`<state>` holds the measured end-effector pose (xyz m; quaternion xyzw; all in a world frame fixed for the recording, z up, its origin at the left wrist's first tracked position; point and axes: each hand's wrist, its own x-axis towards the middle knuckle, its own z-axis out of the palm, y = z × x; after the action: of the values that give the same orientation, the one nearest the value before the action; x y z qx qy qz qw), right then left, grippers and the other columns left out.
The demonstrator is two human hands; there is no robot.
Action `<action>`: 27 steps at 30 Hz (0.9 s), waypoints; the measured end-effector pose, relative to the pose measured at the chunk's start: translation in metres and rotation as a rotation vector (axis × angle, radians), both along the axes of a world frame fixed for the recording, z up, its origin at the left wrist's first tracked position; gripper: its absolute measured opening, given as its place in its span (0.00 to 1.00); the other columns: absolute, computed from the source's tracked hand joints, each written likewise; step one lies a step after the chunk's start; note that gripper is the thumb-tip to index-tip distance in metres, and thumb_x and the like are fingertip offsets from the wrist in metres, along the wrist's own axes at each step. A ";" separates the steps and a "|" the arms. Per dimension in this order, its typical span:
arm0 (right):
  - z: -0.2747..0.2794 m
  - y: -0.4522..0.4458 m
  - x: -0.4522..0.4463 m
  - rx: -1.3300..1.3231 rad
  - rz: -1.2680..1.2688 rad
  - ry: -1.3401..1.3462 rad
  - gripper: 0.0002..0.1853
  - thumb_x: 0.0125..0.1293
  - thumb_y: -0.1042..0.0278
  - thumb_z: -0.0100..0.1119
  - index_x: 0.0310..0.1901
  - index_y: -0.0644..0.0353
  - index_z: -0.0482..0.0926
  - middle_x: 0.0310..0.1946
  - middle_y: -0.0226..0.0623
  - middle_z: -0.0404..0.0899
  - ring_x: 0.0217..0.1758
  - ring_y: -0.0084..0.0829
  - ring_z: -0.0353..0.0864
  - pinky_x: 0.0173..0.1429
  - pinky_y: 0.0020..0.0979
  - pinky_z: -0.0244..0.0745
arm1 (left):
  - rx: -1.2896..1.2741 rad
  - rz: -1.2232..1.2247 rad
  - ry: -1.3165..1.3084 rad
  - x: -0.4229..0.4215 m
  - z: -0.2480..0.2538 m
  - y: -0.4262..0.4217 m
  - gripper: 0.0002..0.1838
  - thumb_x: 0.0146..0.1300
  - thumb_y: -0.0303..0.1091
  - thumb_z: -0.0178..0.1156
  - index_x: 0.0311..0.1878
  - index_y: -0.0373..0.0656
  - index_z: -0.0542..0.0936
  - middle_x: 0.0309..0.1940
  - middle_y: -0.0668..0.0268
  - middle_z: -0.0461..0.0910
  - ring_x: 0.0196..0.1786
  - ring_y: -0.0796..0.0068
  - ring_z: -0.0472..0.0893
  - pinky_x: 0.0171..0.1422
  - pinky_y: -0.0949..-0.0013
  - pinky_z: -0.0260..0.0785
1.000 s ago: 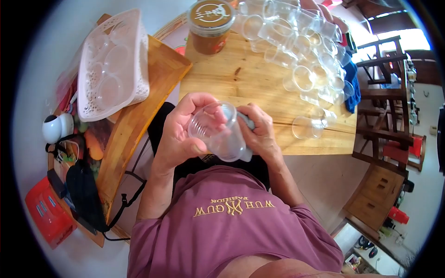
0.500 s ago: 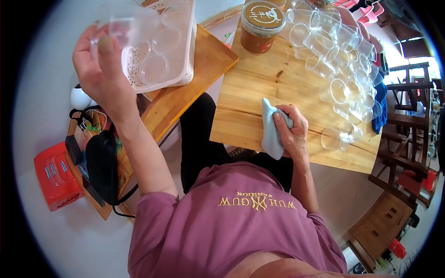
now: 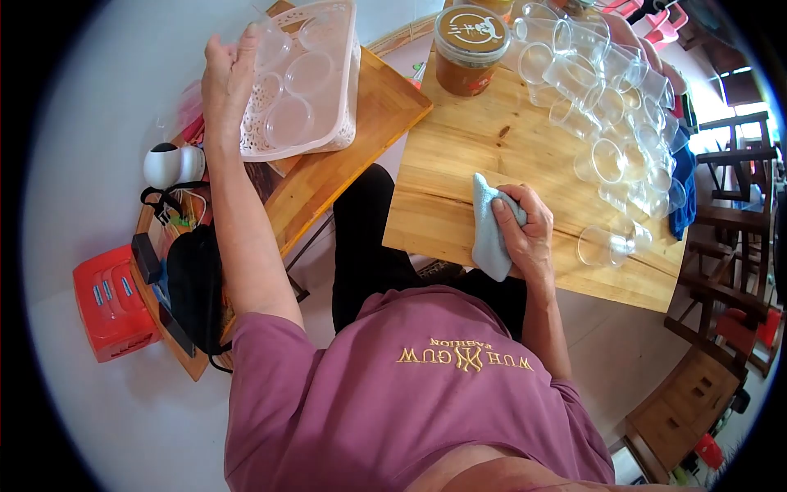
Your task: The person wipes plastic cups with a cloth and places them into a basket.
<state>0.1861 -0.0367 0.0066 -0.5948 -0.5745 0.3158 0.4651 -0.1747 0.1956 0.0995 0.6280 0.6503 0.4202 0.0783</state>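
My left hand (image 3: 229,74) is at the left rim of a white perforated plastic basket (image 3: 348,98). Its thumb and fingers are apart, and no cup shows between them. Right beside the thumb, a clear plastic cup (image 3: 275,47) stands in the basket among several others, such as this front cup (image 3: 289,123). Whether the thumb touches that cup is hard to tell. On the near part of the wooden table (image 3: 443,156), my right hand (image 3: 527,234) grips a folded light-blue cloth (image 3: 489,238).
Many clear cups (image 3: 607,160) lie heaped along the table's right side, with one lying cup (image 3: 602,246) nearer me. A brown-lidded tub (image 3: 471,53) stands at the back. The basket rests on a wooden tray-like surface (image 3: 385,98). A white camera (image 3: 164,164) and red box (image 3: 115,299) are at left.
My left hand has moved from above the basket's left side, where it held a clear cup, to the rim, and that cup now appears inside. The right hand keeps the cloth.
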 end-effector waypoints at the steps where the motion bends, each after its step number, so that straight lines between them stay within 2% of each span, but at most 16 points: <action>1: 0.001 0.000 0.000 0.005 0.001 -0.012 0.08 0.66 0.70 0.65 0.43 0.64 0.80 0.30 0.40 0.77 0.32 0.36 0.77 0.39 0.33 0.73 | -0.061 0.011 -0.022 -0.001 -0.002 0.000 0.48 0.68 0.66 0.55 0.72 0.28 0.61 0.64 0.42 0.73 0.67 0.49 0.73 0.72 0.60 0.62; 7: 0.003 0.000 0.001 -0.008 0.013 -0.026 0.08 0.65 0.70 0.65 0.43 0.63 0.81 0.31 0.41 0.78 0.34 0.38 0.79 0.41 0.34 0.74 | 0.021 -0.014 -0.170 0.009 0.011 -0.017 0.38 0.74 0.58 0.51 0.69 0.30 0.68 0.64 0.45 0.74 0.68 0.55 0.73 0.73 0.62 0.60; 9: 0.005 0.001 0.001 -0.013 0.003 -0.038 0.08 0.65 0.70 0.65 0.44 0.63 0.81 0.32 0.42 0.79 0.35 0.39 0.80 0.41 0.35 0.75 | 0.137 -0.076 -0.180 0.017 0.021 -0.029 0.32 0.74 0.52 0.55 0.66 0.32 0.72 0.63 0.51 0.76 0.66 0.62 0.75 0.71 0.65 0.63; 10: 0.005 0.002 0.000 0.006 0.017 -0.054 0.09 0.65 0.70 0.65 0.43 0.63 0.81 0.33 0.43 0.80 0.36 0.41 0.81 0.42 0.36 0.75 | 0.182 -0.125 -0.194 0.027 0.030 -0.040 0.29 0.74 0.49 0.56 0.65 0.32 0.73 0.63 0.52 0.77 0.65 0.64 0.75 0.71 0.66 0.63; 12: 0.000 0.000 0.003 0.027 0.023 -0.077 0.09 0.65 0.68 0.65 0.43 0.63 0.81 0.35 0.45 0.81 0.38 0.44 0.82 0.44 0.39 0.76 | 0.286 -0.275 -0.242 0.054 0.042 -0.063 0.18 0.76 0.35 0.54 0.62 0.33 0.76 0.58 0.58 0.80 0.62 0.69 0.77 0.68 0.69 0.66; 14: 0.002 0.000 0.004 0.040 0.033 -0.062 0.09 0.65 0.66 0.65 0.43 0.63 0.81 0.35 0.45 0.80 0.38 0.44 0.82 0.45 0.39 0.76 | 0.276 -0.483 -0.395 0.092 0.048 -0.092 0.16 0.77 0.29 0.48 0.59 0.26 0.75 0.56 0.53 0.80 0.60 0.67 0.78 0.69 0.65 0.67; 15: 0.001 0.000 0.006 0.038 0.048 -0.058 0.10 0.66 0.66 0.64 0.42 0.63 0.81 0.34 0.45 0.80 0.39 0.44 0.82 0.45 0.39 0.76 | 0.243 -0.589 -0.429 0.105 0.042 -0.103 0.17 0.74 0.28 0.52 0.58 0.25 0.75 0.56 0.51 0.79 0.59 0.64 0.78 0.69 0.63 0.68; 17: -0.002 0.000 0.006 0.042 0.051 -0.038 0.10 0.64 0.68 0.66 0.44 0.63 0.81 0.36 0.43 0.82 0.40 0.41 0.82 0.45 0.36 0.76 | 0.147 -0.905 -0.532 0.140 0.021 -0.123 0.18 0.69 0.28 0.57 0.58 0.27 0.75 0.56 0.53 0.80 0.59 0.64 0.79 0.68 0.63 0.68; 19: -0.003 0.000 0.006 0.040 0.030 -0.041 0.10 0.65 0.66 0.65 0.43 0.63 0.81 0.36 0.45 0.81 0.40 0.44 0.82 0.45 0.38 0.76 | 0.019 -1.052 -0.057 0.174 0.017 -0.144 0.21 0.70 0.32 0.54 0.60 0.27 0.75 0.58 0.50 0.79 0.61 0.57 0.79 0.69 0.57 0.69; 21: -0.009 -0.006 0.009 0.048 0.021 -0.039 0.11 0.66 0.64 0.63 0.42 0.63 0.80 0.36 0.47 0.81 0.40 0.47 0.83 0.45 0.41 0.76 | -0.007 -1.197 0.041 0.212 0.010 -0.159 0.20 0.67 0.31 0.59 0.60 0.32 0.76 0.57 0.52 0.80 0.58 0.58 0.80 0.64 0.58 0.71; 23: -0.020 -0.014 0.012 0.099 0.073 0.246 0.11 0.64 0.65 0.63 0.43 0.63 0.79 0.36 0.45 0.79 0.41 0.43 0.81 0.46 0.39 0.76 | -0.096 -1.277 0.005 0.246 -0.001 -0.178 0.23 0.61 0.32 0.66 0.60 0.37 0.77 0.55 0.54 0.79 0.55 0.56 0.81 0.59 0.57 0.73; 24: -0.023 -0.016 0.014 0.119 0.088 0.338 0.12 0.63 0.65 0.63 0.43 0.63 0.79 0.36 0.45 0.79 0.42 0.42 0.81 0.47 0.38 0.76 | -0.094 -1.291 0.002 0.262 -0.004 -0.184 0.23 0.61 0.32 0.66 0.60 0.37 0.77 0.55 0.54 0.79 0.55 0.56 0.81 0.59 0.57 0.73; 26: -0.020 -0.015 0.004 0.054 0.052 0.371 0.11 0.63 0.67 0.62 0.44 0.63 0.78 0.37 0.42 0.76 0.43 0.38 0.78 0.48 0.36 0.75 | 0.109 -1.398 0.061 0.291 -0.010 -0.194 0.28 0.57 0.39 0.70 0.59 0.38 0.75 0.51 0.54 0.77 0.53 0.56 0.79 0.56 0.56 0.72; 27: -0.017 -0.013 -0.001 0.023 0.038 0.387 0.11 0.63 0.67 0.62 0.44 0.63 0.77 0.37 0.41 0.75 0.43 0.36 0.76 0.48 0.35 0.74 | 0.112 -1.404 0.059 0.304 -0.011 -0.199 0.28 0.57 0.39 0.70 0.59 0.38 0.75 0.51 0.54 0.77 0.53 0.56 0.79 0.56 0.56 0.72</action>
<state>0.1854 -0.0498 -0.0105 -0.5065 -0.4891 0.4267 0.5676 0.1293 -0.0032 0.0883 0.9135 0.0706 0.2860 0.2808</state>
